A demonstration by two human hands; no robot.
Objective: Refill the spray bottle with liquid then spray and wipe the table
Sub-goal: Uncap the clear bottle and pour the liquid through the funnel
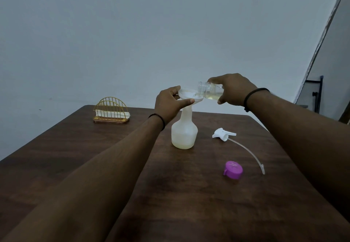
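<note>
Spanning the foreground, a dark wooden table meets a pale wall.

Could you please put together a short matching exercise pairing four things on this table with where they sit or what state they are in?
Things:
1. funnel
2. clear bottle
3. purple cap
4. spray trigger head

States:
A. tipped sideways in the right hand, pouring yellowish liquid
B. lying on the table with its long dip tube curving toward the near edge
C. seated in the neck of the spray bottle, steadied by the left hand
D. lying alone on the table, nearest the camera

Pairs: 1-C, 2-A, 3-D, 4-B
</note>
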